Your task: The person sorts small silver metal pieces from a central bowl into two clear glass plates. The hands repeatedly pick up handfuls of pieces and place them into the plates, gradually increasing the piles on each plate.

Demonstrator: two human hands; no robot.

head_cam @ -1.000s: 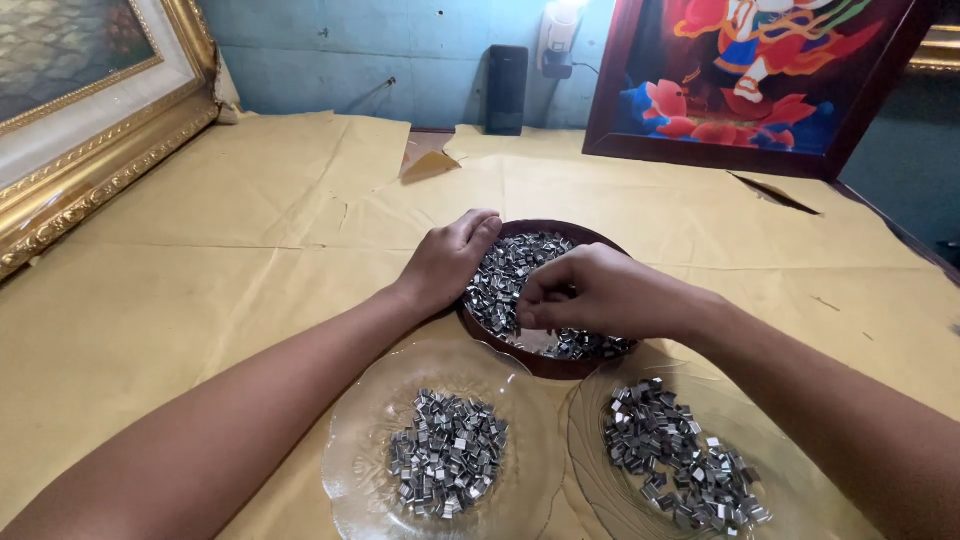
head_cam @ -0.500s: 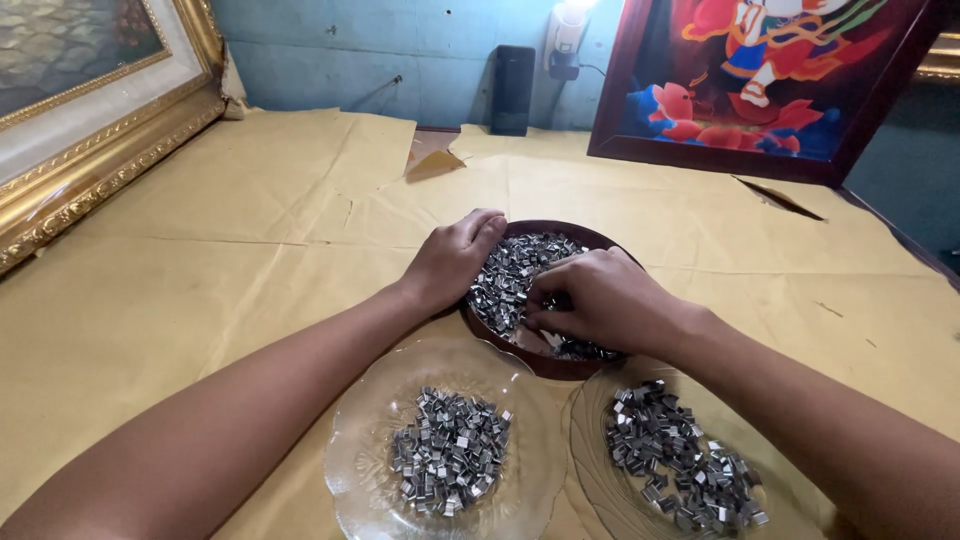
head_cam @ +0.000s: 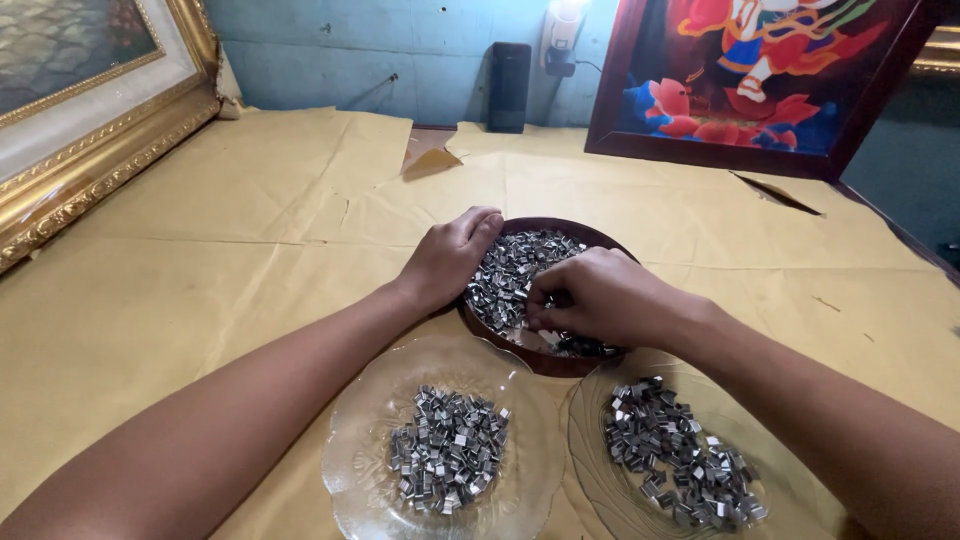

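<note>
We've got both hands in the dark brown bowl (head_cam: 545, 360) sitting dead centre of the tabletop (head_cam: 250, 260), which is covered in tan paper. The bowl is full of small shiny metal clips (head_cam: 510, 270). Our left hand (head_cam: 447, 258) rests on the bowl's rim at about 9 o'clock, fingers curled loosely together over the edge and touching the clips, not obviously gripping any. Our right hand (head_cam: 600, 298) comes in from 3 o'clock and lies on top of the pile, fingertips pinched down into the clips; can't tell whether it actually has one between them. Nearer to us, at 7 o'clock from the bowl, is a clear glass plate (head_cam: 360, 470) with a neat heap of the same clips, and at 5 o'clock a second glass plate (head_cam: 590, 470) with a looser heap. A gold picture frame (head_cam: 90, 170) leans at 10 o'clock, and a dark-framed colourful painting (head_cam: 760, 80) stands at 1 o'clock against the blue wall.
</note>
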